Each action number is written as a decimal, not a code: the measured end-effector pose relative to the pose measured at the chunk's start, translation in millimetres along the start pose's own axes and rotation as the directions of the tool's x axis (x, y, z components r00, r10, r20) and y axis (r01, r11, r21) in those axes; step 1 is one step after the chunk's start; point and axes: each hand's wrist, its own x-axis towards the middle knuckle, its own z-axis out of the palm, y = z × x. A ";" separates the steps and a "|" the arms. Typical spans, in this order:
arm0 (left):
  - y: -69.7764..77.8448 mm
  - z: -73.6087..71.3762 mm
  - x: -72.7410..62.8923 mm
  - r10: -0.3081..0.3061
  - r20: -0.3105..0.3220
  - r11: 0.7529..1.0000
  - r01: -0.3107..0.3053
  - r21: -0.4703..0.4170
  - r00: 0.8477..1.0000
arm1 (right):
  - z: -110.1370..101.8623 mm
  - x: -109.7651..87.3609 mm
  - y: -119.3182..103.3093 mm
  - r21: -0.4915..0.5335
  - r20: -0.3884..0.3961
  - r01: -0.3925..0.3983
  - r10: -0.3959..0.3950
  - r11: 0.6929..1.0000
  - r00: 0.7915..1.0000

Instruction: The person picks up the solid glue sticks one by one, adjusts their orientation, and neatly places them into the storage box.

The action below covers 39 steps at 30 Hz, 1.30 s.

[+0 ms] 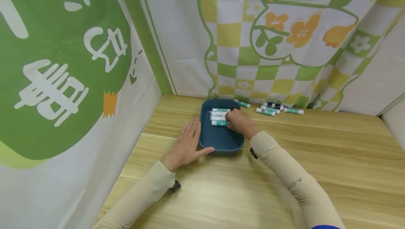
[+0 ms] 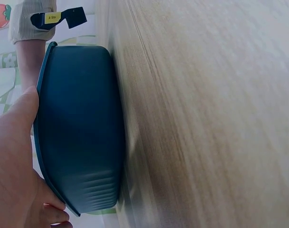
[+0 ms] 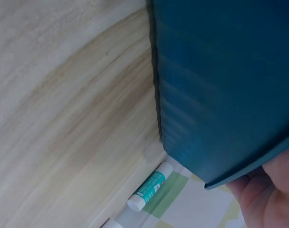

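A dark blue plastic bin (image 1: 221, 144) sits on the table, with several white-and-teal glue sticks (image 1: 218, 123) lying side by side in its far half. My right hand (image 1: 240, 121) reaches over the bin's right rim, its curled fingers gripping the right end of a glue stick among them. That hand hides the sticks' right ends. Along the left rim my left hand (image 1: 186, 146) rests with straight fingers, its thumb lying at the near left corner. The left wrist view shows the thumb and fingers of the left hand (image 2: 16, 156) against the bin's rim.
Behind the bin's right corner lies a loose glue stick (image 1: 242, 103). Farther right are several more, including a dark tube (image 1: 273, 106) and a separate glue stick (image 1: 293, 110) near the back edge. A printed curtain (image 1: 234, 74) hangs behind the wooden table (image 1: 316, 151).
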 end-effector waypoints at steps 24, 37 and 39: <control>-0.8 1.2 -0.7 0.003 -0.007 1.000 -0.003 0.003 1.000 | -1.1 2.7 -3.3 -0.061 -0.099 -0.013 0.007 0.998 0.995; -1.4 2.0 0.2 0.018 -0.021 1.000 -0.018 0.017 1.000 | -75.4 -19.0 22.7 0.210 -0.168 -0.079 0.115 0.975 0.979; -1.5 2.1 0.4 0.017 -0.016 1.000 -0.017 0.019 1.000 | -79.0 -20.8 30.5 0.207 -0.158 -0.101 0.135 0.973 0.978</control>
